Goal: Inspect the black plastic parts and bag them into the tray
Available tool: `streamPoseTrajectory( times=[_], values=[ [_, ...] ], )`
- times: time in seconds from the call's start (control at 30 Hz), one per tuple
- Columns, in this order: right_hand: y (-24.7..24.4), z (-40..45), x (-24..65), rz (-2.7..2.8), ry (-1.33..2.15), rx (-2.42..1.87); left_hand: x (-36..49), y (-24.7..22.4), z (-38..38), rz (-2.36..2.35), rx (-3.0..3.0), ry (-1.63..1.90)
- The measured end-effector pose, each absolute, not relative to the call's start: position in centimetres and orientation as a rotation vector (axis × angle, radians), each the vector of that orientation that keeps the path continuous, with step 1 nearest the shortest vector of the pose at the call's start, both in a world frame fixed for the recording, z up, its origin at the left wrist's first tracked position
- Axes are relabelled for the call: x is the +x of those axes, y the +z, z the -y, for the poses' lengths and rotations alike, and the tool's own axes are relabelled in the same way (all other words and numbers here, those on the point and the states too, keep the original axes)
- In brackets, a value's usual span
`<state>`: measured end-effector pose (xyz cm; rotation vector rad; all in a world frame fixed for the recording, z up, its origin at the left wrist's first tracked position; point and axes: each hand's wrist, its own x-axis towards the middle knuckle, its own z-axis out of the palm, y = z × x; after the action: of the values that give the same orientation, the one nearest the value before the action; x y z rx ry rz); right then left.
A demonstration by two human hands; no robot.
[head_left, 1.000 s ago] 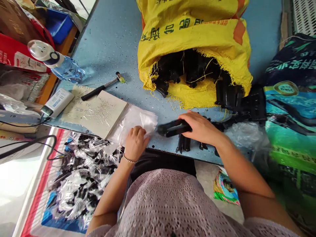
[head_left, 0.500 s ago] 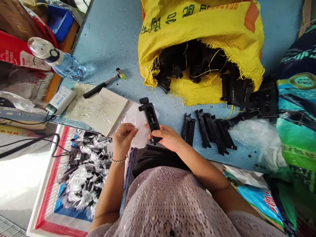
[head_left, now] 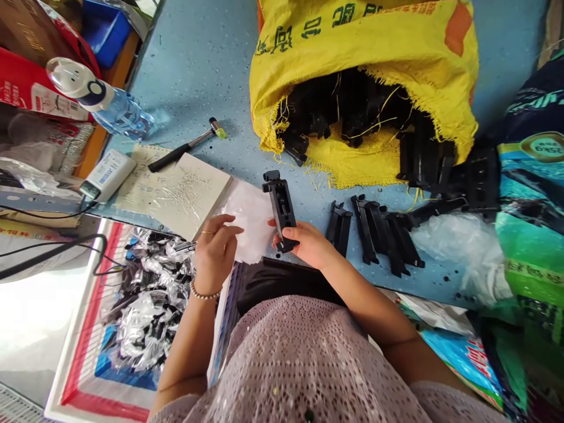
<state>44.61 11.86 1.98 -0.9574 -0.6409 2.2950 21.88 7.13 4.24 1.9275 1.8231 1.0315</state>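
Note:
My right hand (head_left: 308, 242) grips a black plastic clamp bracket (head_left: 282, 207) by its lower end, thumb on its front. The bracket is tilted a little, its wider head pointing away from me. To its left, my left hand (head_left: 215, 249) is open, fingers slightly apart, above the near-left edge of a stack of clear plastic bags (head_left: 251, 217). Nothing shows between the left fingers. Beside the bags is a paper pad (head_left: 187, 191) strewn with tiny metal bits. More black brackets (head_left: 374, 226) lie in a row right of my right hand.
A yellow woven sack (head_left: 361, 53) spills black parts at the back. Left of it lie a small hammer (head_left: 189, 144), a white box-shaped device (head_left: 108, 174) and a water bottle (head_left: 110, 108). A red-and-white crate (head_left: 73, 352) of bagged parts stands lower left. Crumpled plastic (head_left: 462, 247) lies right.
My left hand has drawn back slightly left and its pinched fingers have parted. My right hand and the bracket have shifted a little to the right, with the bracket turned slightly more upright.

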Motion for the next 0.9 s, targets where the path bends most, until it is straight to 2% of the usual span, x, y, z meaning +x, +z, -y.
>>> streamPoseTrajectory(
  times=[0.1,0.2,0.37,0.53,0.67,0.8,0.9],
  values=[
    [1.8,-10.8,45.4,0.903,1.959,-1.101,21.6,4.8,-7.3,-1.757,2.173,0.817],
    [2.7,-9.2,46.8,1.223,1.698,-1.122,22.1,4.8,-7.7,-1.715,2.104,0.836],
    [4.4,-8.1,49.3,1.429,1.808,-1.004,22.5,4.4,-7.6,-1.748,2.121,0.799],
    [3.6,-8.2,49.9,1.438,2.237,-0.907,22.4,4.1,-7.4,-1.676,2.102,0.749],
    [2.1,-8.2,49.0,1.116,2.201,-1.152,22.8,4.0,-6.9,-1.716,1.977,0.911],
    [1.9,-8.4,48.3,0.754,2.205,-1.142,23.0,3.2,-6.1,-1.688,2.122,0.727],
    [2.5,-8.4,48.6,0.774,2.217,-1.016,23.0,2.6,-6.2,-1.706,2.155,0.675]
  ],
)
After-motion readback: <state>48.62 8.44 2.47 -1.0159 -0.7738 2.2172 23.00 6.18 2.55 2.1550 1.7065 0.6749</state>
